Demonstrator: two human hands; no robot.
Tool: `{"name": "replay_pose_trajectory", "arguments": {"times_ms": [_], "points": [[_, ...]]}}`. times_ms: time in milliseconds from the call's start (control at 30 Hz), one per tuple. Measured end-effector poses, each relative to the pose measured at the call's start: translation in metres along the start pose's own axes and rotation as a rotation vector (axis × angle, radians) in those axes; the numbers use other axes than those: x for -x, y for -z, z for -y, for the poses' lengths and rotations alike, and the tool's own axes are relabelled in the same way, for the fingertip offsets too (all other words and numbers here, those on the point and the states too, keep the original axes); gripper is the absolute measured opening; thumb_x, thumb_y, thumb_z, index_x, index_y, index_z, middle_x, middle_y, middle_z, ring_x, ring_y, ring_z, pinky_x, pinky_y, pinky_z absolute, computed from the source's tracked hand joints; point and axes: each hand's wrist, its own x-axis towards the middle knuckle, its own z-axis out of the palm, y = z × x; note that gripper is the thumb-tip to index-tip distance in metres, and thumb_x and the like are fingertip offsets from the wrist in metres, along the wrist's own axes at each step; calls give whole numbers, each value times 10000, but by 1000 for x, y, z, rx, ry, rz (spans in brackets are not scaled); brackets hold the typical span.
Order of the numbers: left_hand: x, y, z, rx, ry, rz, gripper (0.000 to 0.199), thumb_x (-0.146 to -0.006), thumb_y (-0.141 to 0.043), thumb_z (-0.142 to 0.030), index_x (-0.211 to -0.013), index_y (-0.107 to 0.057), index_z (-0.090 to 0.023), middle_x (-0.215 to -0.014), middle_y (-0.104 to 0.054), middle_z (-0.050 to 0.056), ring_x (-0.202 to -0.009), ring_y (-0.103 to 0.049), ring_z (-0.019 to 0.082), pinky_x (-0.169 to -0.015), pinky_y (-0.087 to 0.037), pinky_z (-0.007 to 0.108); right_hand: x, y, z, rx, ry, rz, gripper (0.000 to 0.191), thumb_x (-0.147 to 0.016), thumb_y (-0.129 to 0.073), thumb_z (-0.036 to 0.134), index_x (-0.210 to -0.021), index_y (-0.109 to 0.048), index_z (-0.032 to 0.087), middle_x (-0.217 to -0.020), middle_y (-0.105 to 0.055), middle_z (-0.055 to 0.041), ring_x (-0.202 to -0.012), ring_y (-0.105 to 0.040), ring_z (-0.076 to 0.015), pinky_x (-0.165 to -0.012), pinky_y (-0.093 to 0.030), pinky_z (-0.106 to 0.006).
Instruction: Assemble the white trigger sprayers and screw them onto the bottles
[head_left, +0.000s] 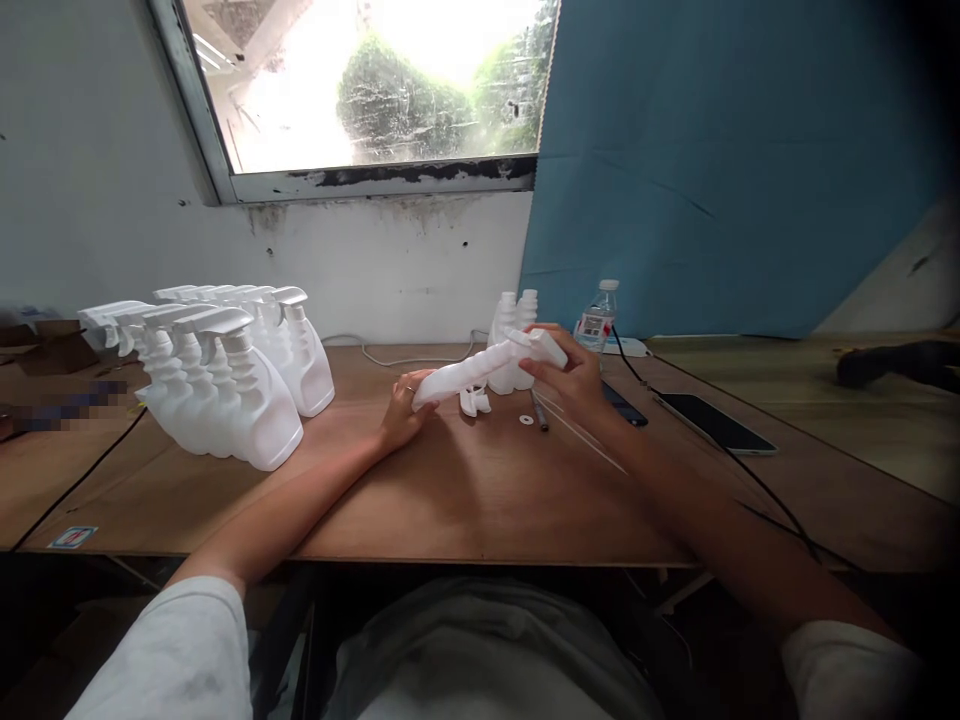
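A white spray bottle [465,374] lies tilted in the air above the table, its trigger head [546,348] up to the right. Around the base of the bottle my left hand [405,408] is closed. My right hand [570,368] grips the trigger head at the other end. Just beyond, two white bottles without spray heads [504,318] stand upright, partly hidden by the held one. Below it on the table are a loose white spray head part [474,402], a small white ring [526,420] and a dark pen [540,412].
Rows of white spray bottles with heads [255,410] stand at the left. A clear water bottle [597,318], a phone [624,404] and a tablet [712,422] are on the right, with black cables. A window [390,175] and blue curtain [675,170] are behind the table [450,510].
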Motion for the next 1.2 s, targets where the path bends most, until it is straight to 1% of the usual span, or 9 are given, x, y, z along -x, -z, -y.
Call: {"name": "replay_pose_trajectory", "arguments": {"times_ms": [200, 300, 567, 767, 833, 933, 1000, 1067, 1200], "points": [[2, -2, -3, 311, 95, 92, 551, -843, -635, -430, -1316, -489, -188, -1265, -583, 116, -1151, -548, 272, -998, -424, 390, -51, -4, 12, -176, -167, 163, 374, -675, -811, 359, -1008, -701, 231, -915, -701, -17, -886, -646, -212, -793, -522, -345], [4, -3, -9, 427, 143, 134, 568, -815, -668, -454, -1278, -507, -167, -1217, -606, 119, -1121, -566, 273, -969, -451, 383, -64, -19, 17, -245, -171, 159, 391, -628, -845, 346, -953, -674, 212, -875, -700, -14, -830, -653, -190, -764, -538, -337], [8, -5, -25, 469, 161, 234, 586, -746, -725, -482, -1179, -466, -183, -1084, -610, 100, -987, -610, 245, -844, -521, 365, -44, -74, 11, -558, -287, 174, 372, -783, -707, 530, -892, -622, 185, -781, -663, -22, -664, -666, -152, -595, -550, -286], [9, -6, -24, 400, 64, 258, 616, -773, -663, -561, -1200, -396, -206, -1079, -580, 109, -964, -602, 251, -804, -532, 384, -31, -83, 18, -556, -285, 151, 399, -804, -659, 581, -923, -595, 206, -776, -649, -9, -639, -643, -130, -556, -542, -261], [-2, -1, -31, 410, 30, 193, 595, -822, -572, -617, -1221, -375, -221, -1160, -556, 132, -994, -605, 248, -812, -535, 378, -30, -84, 19, -550, -282, 148, 380, -817, -655, 565, -924, -595, 205, -776, -655, -10, -630, -636, -126, -574, -546, -265], [-35, 15, -54, 388, -6, -39, 568, -900, -356, -673, -1296, -316, -269, -1283, -500, 145, -1044, -606, 224, -788, -543, 339, -30, -89, 19, -541, -269, 153, 360, -825, -657, 546, -912, -605, 200, -753, -658, -10, -621, -626, -129, -592, -553, -274], [-64, 32, -73, 324, -13, -113, 582, -895, -412, -658, -1336, -317, -290, -1240, -542, 123, -962, -630, 186, -734, -540, 302, -30, -92, 19, -535, -260, 156, 356, -819, -664, 544, -884, -605, 200, -733, -652, -6, -615, -623, -129, -584, -549, -271], [-91, 52, -91, 217, -30, -100, 573, -830, -588, -609, -1260, -462, -252, -1057, -628, 70, -768, -629, 135, -648, -514, 263, -29, -93, 20, -545, -266, 163, 359, -822, -655, 553, -877, -596, 203, -733, -648, -5, -618, -625, -131, -563, -538, -264], [-122, 86, -113, 98, -61, 122, 375, -838, -631, -509, -885, -675, -140, -760, -659, 36, -632, -584, 98, -587, -456, 226, -25, -89, 20, -626, -263, 222, 321, -853, -623, 522, -917, -608, 207, -815, -664, -27, -677, -638, -144, -571, -530, -265]]}}
